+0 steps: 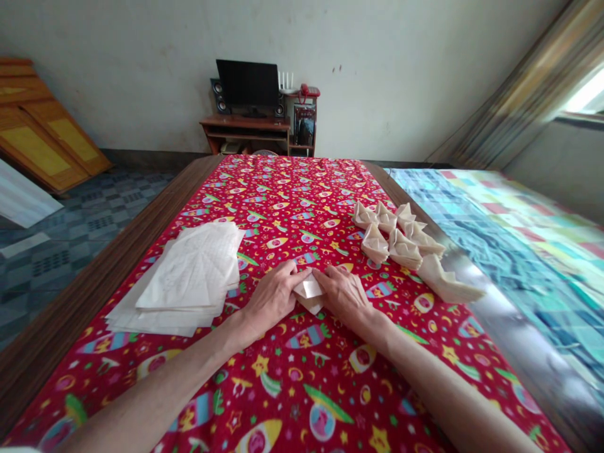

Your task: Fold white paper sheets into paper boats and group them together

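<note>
1. Paper (309, 301): a small, pale, folded piece with flat facets and crisp creases, pointed at its near end; it lies low over the middle of the cloth, between the two hands.
2. Left hand (278, 290): clamped on the paper's left side, thumb along its upper edge, fingers bent.
3. Right hand (345, 290): clamped on the right side, thumb and fingers closed near the upper corner; the two hands nearly meet there.
4. Sheets (189, 267): a loose, uneven stack left of the left hand, off-white, thin and matte, the top one scored with creases fanning from its centre.
5. Boats (404, 250): seven cream, boat-like folded forms with peaked points and layered edges, grouped beyond the right hand, to its right.
6. Cloth (292, 393): red, soft-looking, printed with rockets, stars and planets, slightly rippled.
7. Table (125, 251): brown, streaked like wood grain along its bare left margin.
</note>
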`<action>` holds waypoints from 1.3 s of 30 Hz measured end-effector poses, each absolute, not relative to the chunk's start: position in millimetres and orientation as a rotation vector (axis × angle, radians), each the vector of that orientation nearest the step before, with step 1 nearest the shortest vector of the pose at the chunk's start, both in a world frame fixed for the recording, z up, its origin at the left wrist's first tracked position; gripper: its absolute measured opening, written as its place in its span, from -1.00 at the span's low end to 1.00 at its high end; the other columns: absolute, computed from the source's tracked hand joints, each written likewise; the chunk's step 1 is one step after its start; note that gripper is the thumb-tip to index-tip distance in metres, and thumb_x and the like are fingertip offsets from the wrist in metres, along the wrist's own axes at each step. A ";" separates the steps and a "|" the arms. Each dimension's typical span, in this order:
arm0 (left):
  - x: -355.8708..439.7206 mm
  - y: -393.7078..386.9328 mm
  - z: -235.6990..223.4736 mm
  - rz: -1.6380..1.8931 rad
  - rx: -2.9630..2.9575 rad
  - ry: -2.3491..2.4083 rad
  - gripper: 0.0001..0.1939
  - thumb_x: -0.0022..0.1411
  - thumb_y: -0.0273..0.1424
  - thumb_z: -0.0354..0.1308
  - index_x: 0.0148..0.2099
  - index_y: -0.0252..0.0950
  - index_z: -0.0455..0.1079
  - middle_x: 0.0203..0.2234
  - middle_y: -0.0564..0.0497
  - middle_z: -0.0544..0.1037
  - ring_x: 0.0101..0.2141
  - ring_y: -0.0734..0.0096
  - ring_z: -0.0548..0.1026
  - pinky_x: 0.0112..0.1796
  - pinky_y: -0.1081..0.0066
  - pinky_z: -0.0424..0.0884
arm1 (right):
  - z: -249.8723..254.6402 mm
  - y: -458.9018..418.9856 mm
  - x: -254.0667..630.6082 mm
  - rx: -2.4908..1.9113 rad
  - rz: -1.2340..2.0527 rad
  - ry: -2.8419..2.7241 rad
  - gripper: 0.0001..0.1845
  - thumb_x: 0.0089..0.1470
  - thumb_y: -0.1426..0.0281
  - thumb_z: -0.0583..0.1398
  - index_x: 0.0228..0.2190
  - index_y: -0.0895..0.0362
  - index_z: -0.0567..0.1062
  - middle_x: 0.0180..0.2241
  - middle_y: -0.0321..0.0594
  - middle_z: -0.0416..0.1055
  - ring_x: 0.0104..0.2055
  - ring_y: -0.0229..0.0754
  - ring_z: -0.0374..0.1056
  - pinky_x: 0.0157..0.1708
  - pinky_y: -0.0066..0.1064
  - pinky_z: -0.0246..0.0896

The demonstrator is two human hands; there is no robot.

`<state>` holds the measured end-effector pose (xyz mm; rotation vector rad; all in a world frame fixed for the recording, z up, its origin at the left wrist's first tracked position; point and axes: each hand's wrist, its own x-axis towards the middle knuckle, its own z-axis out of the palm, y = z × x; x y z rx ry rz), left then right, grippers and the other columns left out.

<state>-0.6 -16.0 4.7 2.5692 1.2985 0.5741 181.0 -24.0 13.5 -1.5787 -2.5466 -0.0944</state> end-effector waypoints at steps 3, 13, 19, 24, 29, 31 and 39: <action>-0.5 -16.4 5.4 0.474 2.704 1.307 -0.60 0.24 -0.53 -0.03 0.11 -0.23 0.31 -0.31 0.00 0.33 -0.30 0.37 0.36 -0.29 0.41 0.34 | 11.1 -25.7 184.1 -1.586 -0.124 -2.571 -0.78 0.19 0.44 0.03 -0.18 0.11 0.44 -0.38 -0.19 0.39 -0.39 -0.21 0.29 -0.51 -0.42 -0.05; -3.0 -13.7 12.1 0.312 2.897 1.233 -0.62 0.26 -0.50 -0.03 0.12 -0.22 0.25 -0.24 -0.07 0.32 -0.23 0.22 0.34 -0.24 0.26 0.35 | 3.8 -36.6 197.8 -1.433 -0.207 -2.565 -0.82 0.20 0.43 0.07 -0.21 0.10 0.46 -0.36 -0.21 0.32 -0.36 -0.24 0.19 -0.52 -0.43 -0.08; -9.1 -21.5 13.8 0.316 2.927 1.218 -0.67 0.31 -0.46 -0.03 0.11 -0.19 0.26 -0.22 -0.05 0.32 -0.20 0.26 0.34 -0.22 0.29 0.35 | 4.8 -36.6 201.2 -1.430 -0.160 -2.546 -0.82 0.20 0.41 0.08 -0.22 0.07 0.47 -0.36 -0.22 0.30 -0.40 -0.27 0.15 -0.54 -0.44 -0.12; -15.6 -31.4 11.1 0.367 2.987 1.096 -0.74 0.33 -0.49 -0.03 0.02 -0.19 0.34 -0.25 0.00 0.35 -0.21 0.31 0.33 -0.18 0.30 0.34 | 3.8 -36.4 201.9 -1.431 -0.148 -2.565 -0.78 0.21 0.40 0.06 -0.15 0.06 0.45 -0.34 -0.21 0.29 -0.39 -0.26 0.14 -0.54 -0.44 -0.10; -20.4 -31.7 0.5 0.465 2.933 1.013 -0.79 0.33 -0.49 -0.03 -0.15 -0.21 0.43 -0.32 0.03 0.35 -0.26 0.39 0.35 -0.24 0.41 0.35 | 3.5 -36.9 202.2 -1.386 -0.187 -2.612 -0.77 0.23 0.41 0.03 -0.14 0.11 0.43 -0.33 -0.18 0.28 -0.34 -0.22 0.16 -0.51 -0.44 -0.01; -21.9 -31.4 -1.6 0.471 2.941 0.967 -0.78 0.32 -0.50 -0.01 -0.14 -0.18 0.44 -0.33 0.05 0.36 -0.27 0.41 0.35 -0.25 0.42 0.34 | 2.7 -38.0 203.2 -1.347 -0.227 -2.632 -0.76 0.22 0.43 0.03 -0.11 0.14 0.41 -0.31 -0.14 0.28 -0.32 -0.19 0.16 -0.48 -0.43 0.05; -25.7 -31.7 1.9 0.674 2.849 0.947 -0.78 0.32 -0.45 0.03 -0.04 -0.19 0.42 -0.24 0.00 0.41 -0.20 0.36 0.37 -0.16 0.34 0.35 | 4.2 -41.9 206.7 -1.299 -0.380 -2.698 -0.64 0.21 0.49 -0.01 0.03 0.20 0.33 -0.15 0.03 0.27 -0.18 -0.05 0.16 -0.25 -0.26 0.18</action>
